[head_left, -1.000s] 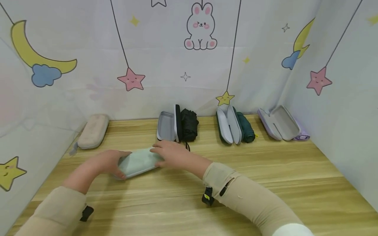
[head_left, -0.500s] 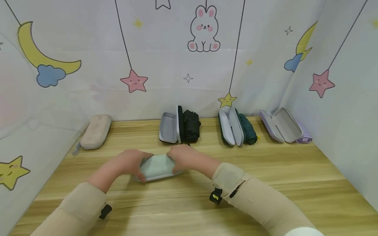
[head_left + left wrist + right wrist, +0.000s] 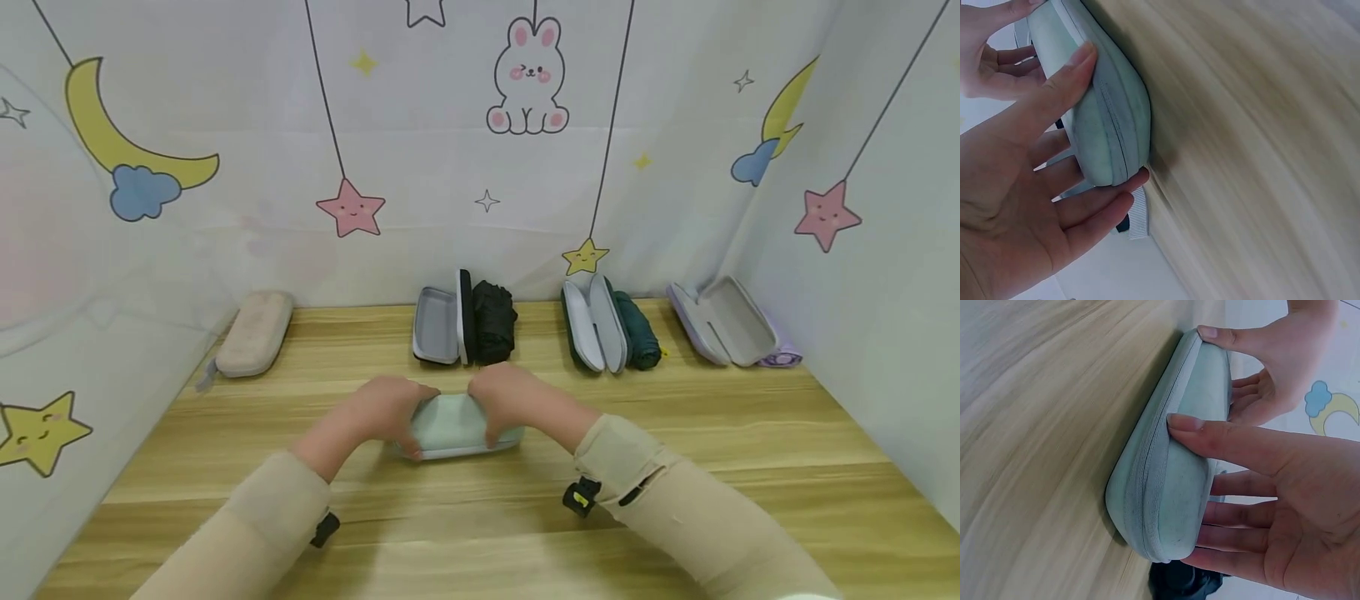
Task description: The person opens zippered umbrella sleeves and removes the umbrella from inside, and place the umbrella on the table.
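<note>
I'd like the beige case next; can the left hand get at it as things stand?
Probably not right away: the left hand grips the mint-green case. If it let go, the way to the beige case looks free, with only tabletop between.

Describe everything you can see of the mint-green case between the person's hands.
The mint-green case is long and round-ended, with a smooth, matte, soft-looking shell. A greyer band with a dark seam line, apparently a zip, runs along its side; it looks closed. It lies roughly crosswise, nearer the camera than the open black case. The left hand and right hand grip it, thumbs on its near side. Whether it touches the wooden table is unclear.
</note>
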A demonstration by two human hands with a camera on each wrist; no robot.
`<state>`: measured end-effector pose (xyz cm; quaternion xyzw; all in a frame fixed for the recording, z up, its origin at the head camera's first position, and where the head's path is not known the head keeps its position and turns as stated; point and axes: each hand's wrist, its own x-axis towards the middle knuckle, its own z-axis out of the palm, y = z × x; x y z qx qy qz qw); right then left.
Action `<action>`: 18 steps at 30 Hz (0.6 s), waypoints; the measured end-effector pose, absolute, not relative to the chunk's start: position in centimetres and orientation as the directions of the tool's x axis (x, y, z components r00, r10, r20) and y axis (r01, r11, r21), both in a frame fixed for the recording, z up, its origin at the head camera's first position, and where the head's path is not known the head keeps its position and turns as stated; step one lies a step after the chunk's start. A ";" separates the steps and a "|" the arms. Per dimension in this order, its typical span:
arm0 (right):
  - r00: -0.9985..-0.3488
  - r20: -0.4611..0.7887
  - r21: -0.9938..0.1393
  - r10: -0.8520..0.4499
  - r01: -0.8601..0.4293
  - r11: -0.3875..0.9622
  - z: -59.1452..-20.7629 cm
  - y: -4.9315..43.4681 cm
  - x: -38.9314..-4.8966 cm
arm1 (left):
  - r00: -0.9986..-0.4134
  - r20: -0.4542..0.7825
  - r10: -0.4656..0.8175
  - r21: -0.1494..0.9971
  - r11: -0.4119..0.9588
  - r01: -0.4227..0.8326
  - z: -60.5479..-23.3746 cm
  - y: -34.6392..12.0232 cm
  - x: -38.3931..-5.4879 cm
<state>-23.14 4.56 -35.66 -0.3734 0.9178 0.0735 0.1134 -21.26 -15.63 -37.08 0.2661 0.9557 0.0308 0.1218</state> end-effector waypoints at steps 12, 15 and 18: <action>-0.708 -0.274 -0.034 -0.651 -0.670 0.742 -36.0 9.1 -23.4 | -0.824 -0.208 0.528 0.090 0.849 0.521 -38.0 -10.4 -22.0; -0.708 -0.275 -0.062 -0.650 -0.662 0.747 -35.8 10.2 -23.7 | -0.830 -0.202 0.520 0.070 0.853 0.517 -37.7 -9.3 -22.2; -0.710 -0.270 -0.066 -0.650 -0.660 0.748 -35.8 11.3 -24.0 | -0.828 -0.200 0.524 0.046 0.849 0.526 -37.5 -8.4 -22.4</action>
